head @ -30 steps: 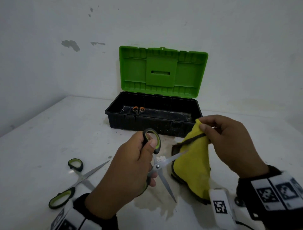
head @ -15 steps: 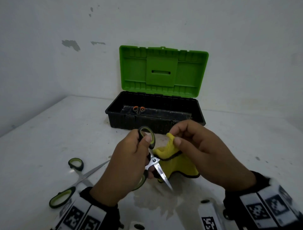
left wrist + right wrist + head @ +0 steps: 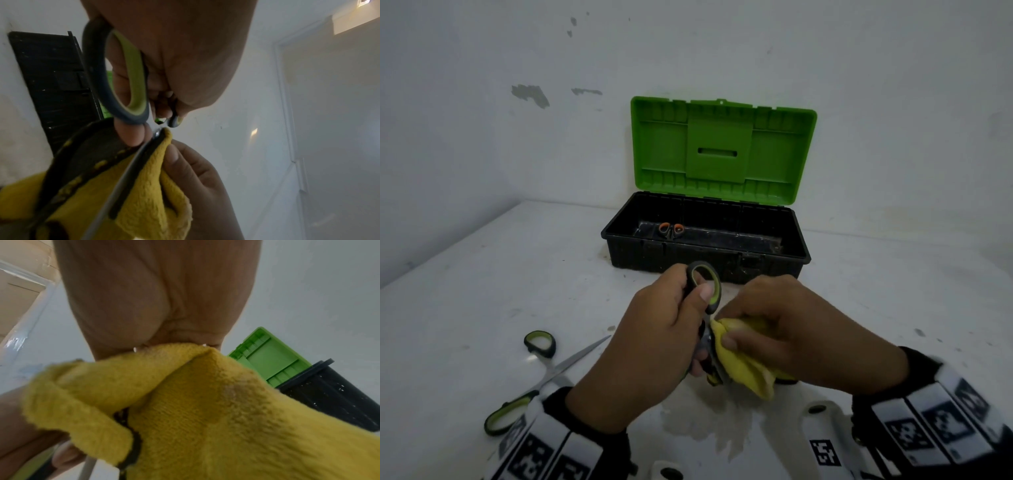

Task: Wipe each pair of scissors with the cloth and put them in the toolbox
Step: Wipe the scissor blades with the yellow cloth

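My left hand (image 3: 671, 329) grips the green-and-grey handles of a pair of scissors (image 3: 703, 284), blades pointing down toward me. My right hand (image 3: 784, 329) pinches a yellow cloth (image 3: 739, 363) folded around the blades near the pivot. In the left wrist view the steel blade (image 3: 125, 175) runs between folds of the cloth (image 3: 148, 194), and my right thumb presses the cloth against it. The cloth (image 3: 205, 410) fills the right wrist view. The black toolbox (image 3: 705, 260) stands open behind my hands with its green lid (image 3: 722, 150) raised. A small orange-handled pair (image 3: 671, 229) lies inside.
A second green-handled pair of scissors (image 3: 541, 373) lies spread apart on the white table (image 3: 482, 274) at my left. A damp stain (image 3: 705, 425) marks the table below my hands. White walls close off the back and left sides.
My right hand brought the cloth leftward from hanging free and closed it around the blades. The spread blades have come together. Both hands sit closer together.
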### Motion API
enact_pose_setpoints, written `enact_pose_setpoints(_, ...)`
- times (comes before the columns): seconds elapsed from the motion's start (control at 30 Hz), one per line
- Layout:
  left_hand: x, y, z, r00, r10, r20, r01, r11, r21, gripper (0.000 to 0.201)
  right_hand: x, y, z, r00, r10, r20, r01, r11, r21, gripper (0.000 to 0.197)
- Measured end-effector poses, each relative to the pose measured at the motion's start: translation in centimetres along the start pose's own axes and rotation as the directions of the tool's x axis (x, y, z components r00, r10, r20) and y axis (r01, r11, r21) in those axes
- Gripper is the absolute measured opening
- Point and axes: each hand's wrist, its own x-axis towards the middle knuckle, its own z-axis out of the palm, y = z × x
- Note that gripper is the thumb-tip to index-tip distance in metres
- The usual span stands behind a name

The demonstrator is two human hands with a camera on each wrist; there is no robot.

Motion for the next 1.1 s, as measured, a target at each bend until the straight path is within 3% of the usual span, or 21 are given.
enact_pose_setpoints(0.13,0.0,-0.1,0.0,0.999,0.032,0.028,-0.034,0.997,0.069,0.016,0.3,-0.1,0.4,0.997,0.004,0.079,-0.002,1.0,-0.022,0.021)
enact_pose_setpoints(0.4,0.1,0.0,-0.9,0.999,-0.025,0.033,0.026,0.999,-0.037,0.02,0.0,0.1,-0.8,0.991,-0.026,0.13,0.018,0.998,0.068,0.022)
enact_pose_setpoints(0.7,0.0,-0.3,-1.9,0.999,-0.047,-0.014,0.045,0.991,-0.126,0.02,-2.6,2.1,-2.4,0.979,0.189,0.074,-0.199,0.964,0.175,0.017)
enact_pose_setpoints(0.8,0.2,-0.4,-2.2,0.99,-0.082,-0.111,0.054,0.97,-0.237,0.021,-3.2,2.9,-2.8,0.956,0.29,-0.035,-0.27,0.924,0.271,0.028)
enact_pose_setpoints(0.93,0.8,-0.9,-2.2,0.951,-0.158,-0.267,0.048,0.926,-0.376,0.024,-3.2,3.3,-2.4,0.878,0.441,-0.186,-0.31,0.82,0.48,0.029)
enact_pose_setpoints(1.1,1.2,-1.0,-0.4,0.927,-0.233,-0.295,0.071,0.879,-0.471,0.027,-1.3,1.8,0.0,0.818,0.54,-0.199,-0.341,0.733,0.588,0.03)
